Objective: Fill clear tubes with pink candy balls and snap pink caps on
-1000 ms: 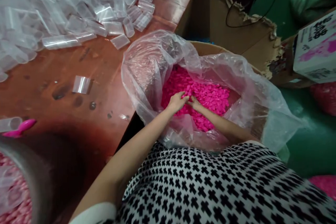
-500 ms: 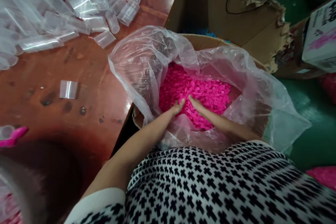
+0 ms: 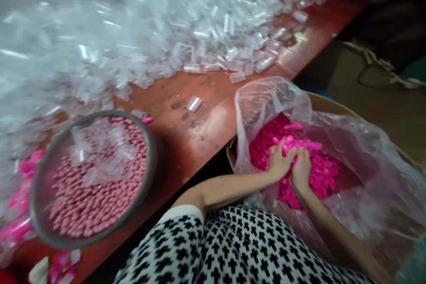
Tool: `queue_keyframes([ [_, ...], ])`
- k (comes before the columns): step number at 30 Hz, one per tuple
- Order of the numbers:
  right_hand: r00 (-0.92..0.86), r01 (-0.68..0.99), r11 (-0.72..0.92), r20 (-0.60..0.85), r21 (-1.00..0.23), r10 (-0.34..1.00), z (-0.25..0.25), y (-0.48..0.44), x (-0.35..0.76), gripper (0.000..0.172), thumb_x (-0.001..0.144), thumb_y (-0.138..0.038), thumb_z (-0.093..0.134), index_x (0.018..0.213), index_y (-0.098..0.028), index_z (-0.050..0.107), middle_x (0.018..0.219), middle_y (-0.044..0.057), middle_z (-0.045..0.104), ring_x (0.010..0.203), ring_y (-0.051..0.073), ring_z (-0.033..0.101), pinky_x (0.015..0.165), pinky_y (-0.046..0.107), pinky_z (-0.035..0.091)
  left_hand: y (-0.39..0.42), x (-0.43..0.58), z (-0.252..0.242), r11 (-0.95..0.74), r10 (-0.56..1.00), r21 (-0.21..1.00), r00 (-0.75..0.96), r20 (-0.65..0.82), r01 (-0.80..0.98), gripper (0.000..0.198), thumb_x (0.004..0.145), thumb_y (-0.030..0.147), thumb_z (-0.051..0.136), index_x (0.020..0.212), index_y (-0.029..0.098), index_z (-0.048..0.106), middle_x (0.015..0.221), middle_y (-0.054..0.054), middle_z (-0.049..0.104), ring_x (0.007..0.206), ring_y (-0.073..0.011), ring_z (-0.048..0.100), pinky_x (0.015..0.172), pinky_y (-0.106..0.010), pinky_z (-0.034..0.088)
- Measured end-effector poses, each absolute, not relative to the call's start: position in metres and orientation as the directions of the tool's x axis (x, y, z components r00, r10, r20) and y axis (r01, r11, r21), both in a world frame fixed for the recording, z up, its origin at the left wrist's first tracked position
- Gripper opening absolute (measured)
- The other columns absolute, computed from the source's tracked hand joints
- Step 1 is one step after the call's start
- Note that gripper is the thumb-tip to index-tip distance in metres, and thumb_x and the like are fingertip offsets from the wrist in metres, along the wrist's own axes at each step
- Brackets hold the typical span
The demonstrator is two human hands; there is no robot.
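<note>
Your left hand (image 3: 278, 163) and right hand (image 3: 301, 169) press side by side, fingers half curled, cupping a heap of pink pieces (image 3: 321, 173) inside the bag (image 3: 266, 97), right of centre. Left of it on the worktop (image 3: 206, 128) sits a bowl (image 3: 63, 242), with clear tubes (image 3: 133, 44) piled beyond.

Head cam, angled fwd/down, close over bag (image 3: 366, 151)

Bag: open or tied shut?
Open: the bag is spread wide over the box; left hand and right hand lie on pink pieces inside.
</note>
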State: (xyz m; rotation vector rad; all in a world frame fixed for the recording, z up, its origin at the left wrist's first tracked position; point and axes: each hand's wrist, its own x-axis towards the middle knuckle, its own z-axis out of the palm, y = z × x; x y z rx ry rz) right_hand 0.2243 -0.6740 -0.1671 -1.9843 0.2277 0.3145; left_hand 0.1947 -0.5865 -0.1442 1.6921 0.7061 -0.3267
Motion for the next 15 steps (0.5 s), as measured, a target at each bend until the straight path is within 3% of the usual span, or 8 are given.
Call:
queue_keyframes([
  [4, 0.999, -0.015, -0.434, -0.030, -0.901, 0.028, -0.116, -0.667, 0.217, 0.058, 0.097, -0.059, 0.032, 0.148, -0.033, 0.043, 0.157, 0.011, 0.044, 0.152, 0.038, 0.031, 0.119, 0.069, 0.029, -0.576, 0.178, -0.098, -0.046, 0.285, 0.939, 0.905, -0.315, 0.342, 0.066, 0.091, 0.065, 0.050, 0.152, 0.043, 0.039, 0.157, -0.006, 0.039, 0.149, -0.0226, 0.037, 0.124, -0.030, 0.032],
  [8, 0.927, 0.364, -0.397, 0.368, -0.843, 0.070, -0.059, -0.625, 0.217, 0.050, 0.101, -0.050, 0.031, 0.147, -0.043, 0.046, 0.151, 0.004, 0.052, 0.146, 0.037, 0.042, 0.111, 0.068, 0.042, -0.542, 0.168, -0.039, -0.062, 0.375, 0.988, 0.921, -0.105, 0.138, 0.069, 0.090, 0.059, 0.059, 0.153, 0.038, 0.039, 0.166, -0.002, 0.025, 0.156, -0.0276, 0.022, 0.129, -0.038, 0.024],
  [10, 0.898, 0.434, -0.326, 0.434, -0.840, 0.076, -0.038, -0.589, 0.220, 0.048, 0.101, -0.049, 0.033, 0.143, -0.039, 0.054, 0.145, 0.006, 0.058, 0.142, 0.035, 0.048, 0.111, 0.064, 0.045, -0.519, 0.165, -0.020, -0.110, 0.480, 0.990, 0.877, -0.020, 0.083, 0.066, 0.092, 0.057, 0.060, 0.152, 0.040, 0.038, 0.165, -0.001, 0.026, 0.156, -0.0287, 0.022, 0.129, -0.041, 0.024],
  [12, 0.885, 0.464, -0.133, 0.455, -0.876, 0.094, -0.028, -0.548, 0.220, 0.049, 0.099, -0.048, 0.037, 0.139, -0.031, 0.059, 0.140, 0.009, 0.061, 0.135, 0.032, 0.055, 0.111, 0.059, 0.046, -0.496, 0.161, -0.014, -0.151, 0.633, 0.988, 0.770, 0.082, 0.019, 0.060, 0.095, 0.055, 0.057, 0.151, 0.040, 0.040, 0.162, -0.002, 0.031, 0.153, -0.0292, 0.028, 0.127, -0.044, 0.027],
  [15, 0.879, 0.405, 0.012, 0.393, -0.914, 0.269, -0.038, -0.491, 0.215, 0.053, 0.096, -0.052, 0.042, 0.134, -0.020, 0.062, 0.133, 0.014, 0.065, 0.125, 0.028, 0.061, 0.113, 0.054, 0.045, -0.460, 0.150, -0.023, -0.167, 0.814, 0.986, 0.565, 0.133, 0.009, 0.052, 0.099, 0.050, 0.053, 0.148, 0.035, 0.045, 0.157, -0.005, 0.039, 0.149, -0.0284, 0.037, 0.125, -0.044, 0.030],
])
